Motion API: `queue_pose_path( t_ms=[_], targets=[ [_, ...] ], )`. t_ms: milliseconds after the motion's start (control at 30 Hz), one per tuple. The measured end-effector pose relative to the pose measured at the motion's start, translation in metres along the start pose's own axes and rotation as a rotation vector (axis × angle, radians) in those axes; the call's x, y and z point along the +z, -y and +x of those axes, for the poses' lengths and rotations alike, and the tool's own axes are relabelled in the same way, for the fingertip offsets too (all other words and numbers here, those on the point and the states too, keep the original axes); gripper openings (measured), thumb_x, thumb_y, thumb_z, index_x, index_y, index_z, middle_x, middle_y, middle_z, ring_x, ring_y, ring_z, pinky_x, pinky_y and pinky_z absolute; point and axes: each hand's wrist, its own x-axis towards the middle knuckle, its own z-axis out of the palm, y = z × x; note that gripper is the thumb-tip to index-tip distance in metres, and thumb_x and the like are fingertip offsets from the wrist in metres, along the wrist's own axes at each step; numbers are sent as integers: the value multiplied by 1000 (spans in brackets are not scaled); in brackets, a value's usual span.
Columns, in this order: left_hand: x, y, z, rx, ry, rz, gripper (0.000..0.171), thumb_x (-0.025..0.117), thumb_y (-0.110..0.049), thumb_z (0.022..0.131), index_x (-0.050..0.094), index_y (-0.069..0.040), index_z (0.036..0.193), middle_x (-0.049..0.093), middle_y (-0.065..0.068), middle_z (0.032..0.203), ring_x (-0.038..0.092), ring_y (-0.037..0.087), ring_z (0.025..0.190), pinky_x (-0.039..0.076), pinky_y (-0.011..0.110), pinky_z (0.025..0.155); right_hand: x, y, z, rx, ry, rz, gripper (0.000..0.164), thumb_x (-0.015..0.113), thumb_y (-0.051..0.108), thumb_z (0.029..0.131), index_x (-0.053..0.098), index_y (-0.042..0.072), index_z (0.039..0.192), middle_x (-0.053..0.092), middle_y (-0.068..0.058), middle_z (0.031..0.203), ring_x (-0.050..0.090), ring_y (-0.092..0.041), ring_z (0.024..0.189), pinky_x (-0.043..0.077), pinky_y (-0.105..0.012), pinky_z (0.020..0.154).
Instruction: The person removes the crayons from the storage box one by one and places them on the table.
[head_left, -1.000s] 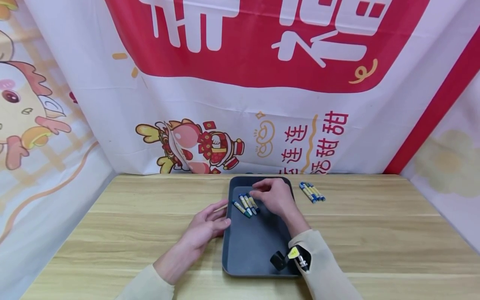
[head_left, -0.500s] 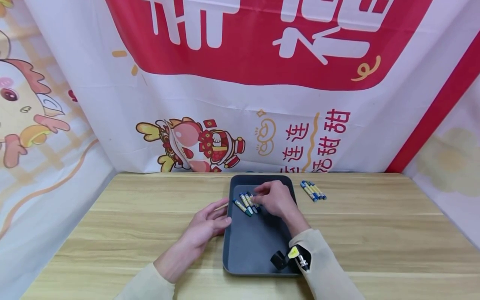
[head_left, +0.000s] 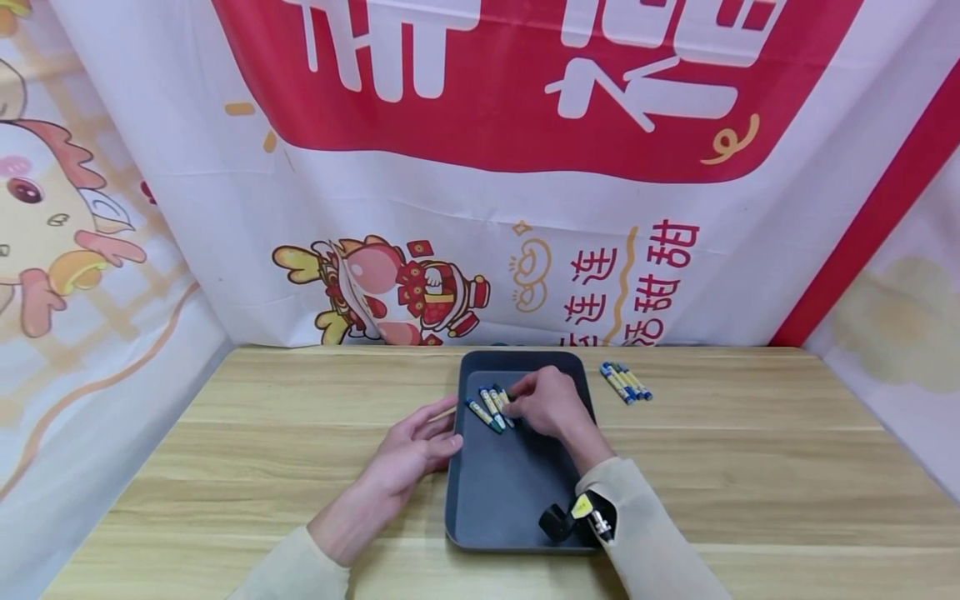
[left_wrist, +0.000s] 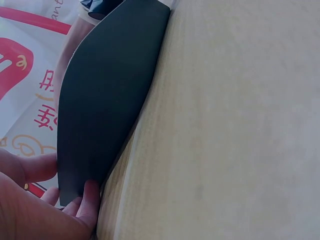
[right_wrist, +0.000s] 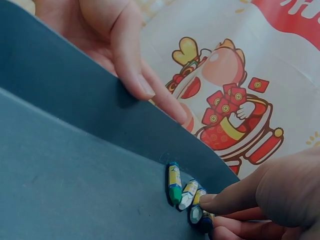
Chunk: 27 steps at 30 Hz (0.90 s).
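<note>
A dark grey tray [head_left: 502,508] lies lengthwise on the table. My left hand [head_left: 416,446] grips its left wall, thumb hooked over the rim and fingers along the outside, as the left wrist view shows. Inside, several crayons with yellow-and-blue wrappers lie near the far left: a green-tipped crayon [right_wrist: 174,184], a white-tipped crayon [right_wrist: 188,195], a pale grey-tipped crayon [right_wrist: 197,210] and a dark-tipped crayon [right_wrist: 206,223]. My right hand [head_left: 551,404] reaches over the tray's right wall and pinches at the dark-tipped crayon, which the fingers partly cover; one fingertip overlaps the pale grey-tipped crayon.
Beyond the tray's right wall, several more crayons [head_left: 626,383] lie side by side on the wooden table [head_left: 750,475]. A printed cloth [head_left: 450,192] hangs behind the table's back edge. A small black wrist camera [head_left: 557,522] on the right sleeve overhangs the tray.
My right hand has come down and its fingertips have closed in on the rightmost crayon in the tray. The left hand has stayed on the tray's wall.
</note>
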Motion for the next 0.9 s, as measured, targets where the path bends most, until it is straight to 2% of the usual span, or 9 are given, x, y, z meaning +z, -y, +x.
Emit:
queue_pose_path(
  t_ms=[300,900],
  targets=[
    [1,-1,0,1,4,3,61,69,-3,99,53,-17,156,55,19,159,66,33,135,58,43,107,1,1,1,-9,-20,-32,13,87,21,89,85,16,102,78,-5,112,67,-24,111,57,-46,102],
    [1,-1,-1,-1,11,5,60,68,-3,100,53,-18,156,53,20,160,62,35,139,57,45,110,3,-1,1,-15,-19,-10,12,83,19,92,85,17,105,78,-4,110,67,-22,105,58,-45,97]
  ],
)
